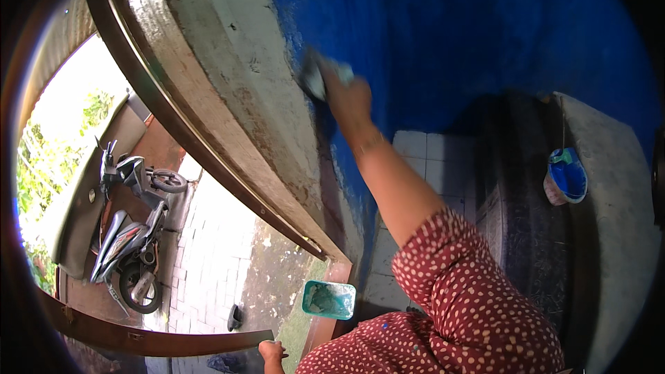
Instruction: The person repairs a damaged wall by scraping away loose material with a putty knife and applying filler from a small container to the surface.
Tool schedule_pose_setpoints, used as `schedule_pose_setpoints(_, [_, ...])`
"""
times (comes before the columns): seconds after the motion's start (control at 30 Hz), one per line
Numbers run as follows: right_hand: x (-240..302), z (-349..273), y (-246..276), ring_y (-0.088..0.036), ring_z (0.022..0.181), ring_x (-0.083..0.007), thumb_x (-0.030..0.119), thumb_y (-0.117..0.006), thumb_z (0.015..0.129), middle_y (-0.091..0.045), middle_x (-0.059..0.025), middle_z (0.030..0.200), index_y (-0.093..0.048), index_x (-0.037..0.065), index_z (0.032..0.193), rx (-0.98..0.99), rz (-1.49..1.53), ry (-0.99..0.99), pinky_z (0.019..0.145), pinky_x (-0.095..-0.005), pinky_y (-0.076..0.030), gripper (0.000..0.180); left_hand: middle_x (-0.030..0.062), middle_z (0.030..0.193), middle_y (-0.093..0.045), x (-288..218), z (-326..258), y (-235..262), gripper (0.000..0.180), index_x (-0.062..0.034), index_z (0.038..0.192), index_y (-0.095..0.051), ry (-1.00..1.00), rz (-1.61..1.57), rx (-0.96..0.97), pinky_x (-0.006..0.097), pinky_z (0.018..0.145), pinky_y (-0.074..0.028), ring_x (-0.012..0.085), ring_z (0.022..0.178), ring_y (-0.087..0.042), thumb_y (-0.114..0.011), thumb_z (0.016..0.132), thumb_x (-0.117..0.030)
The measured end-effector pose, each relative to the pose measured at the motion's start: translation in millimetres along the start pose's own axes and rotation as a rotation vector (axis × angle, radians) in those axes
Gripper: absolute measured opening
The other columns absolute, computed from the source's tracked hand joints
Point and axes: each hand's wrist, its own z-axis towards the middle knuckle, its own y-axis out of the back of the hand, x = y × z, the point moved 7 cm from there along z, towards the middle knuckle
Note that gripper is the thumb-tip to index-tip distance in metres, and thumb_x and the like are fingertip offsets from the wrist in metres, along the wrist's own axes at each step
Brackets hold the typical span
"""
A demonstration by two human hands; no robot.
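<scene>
My right hand is raised against the wall, closed on a flat grey-and-white scraper, smeared by motion. The scraper lies where the blue paint meets a strip of bare whitish plaster. Low in the view, my left hand has its fingers curled at the end of a brown wooden door edge. Between my arms, a teal plastic tub with whitish paste inside rests on the brown sill.
A brown wooden frame curves along the opening on the left. Outside, a motorcycle stands on paving beside a dark shoe. To the right hangs a small bucket of blue paint, near dark furniture and white floor tiles.
</scene>
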Motion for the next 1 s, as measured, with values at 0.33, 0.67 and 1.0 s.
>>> schedule_pose_setpoints(0.33, [108.5,37.1,-9.4,-0.060,0.101,-0.0296,0.050,-0.074,0.073,-0.060,-0.0227,0.111,-0.054,-0.010,0.115,0.007,0.234,0.031,0.083,-0.0388,-0.048,0.076,0.0104,0.058,-0.059,-18.9,1.8,5.0,0.023,0.0043,0.069,-0.065,0.060,0.026,0.029,0.036,0.045,-0.044,0.0206,0.047,-0.056,-0.065,0.083,-0.014])
schedule_pose_setpoints(0.67, [49.0,55.3,-7.0,-0.060,0.101,-0.0301,0.053,-0.073,0.072,-0.060,-0.0236,0.111,-0.055,-0.010,0.115,0.072,0.080,-0.027,0.080,-0.0375,-0.049,0.079,0.0151,0.063,-0.061,-30.4,-6.7,-10.4,0.012,0.0091,0.075,-0.059,-0.058,-0.042,0.081,0.043,0.045,-0.053,0.0251,0.051,-0.061,-0.066,0.076,-0.001])
schedule_pose_setpoints(1.0, [10.1,38.2,-8.1,-0.062,0.099,-0.0309,0.057,-0.074,0.070,-0.063,-0.0227,0.109,-0.058,-0.013,0.110,0.082,0.237,-0.160,0.083,-0.0378,-0.048,0.081,0.0182,0.057,-0.058,40.9,53.2,4.7,0.024,0.0033,0.068,-0.061,-0.614,0.620,0.080,0.045,0.042,-0.048,0.0328,0.048,-0.060,-0.052,0.078,-0.016])
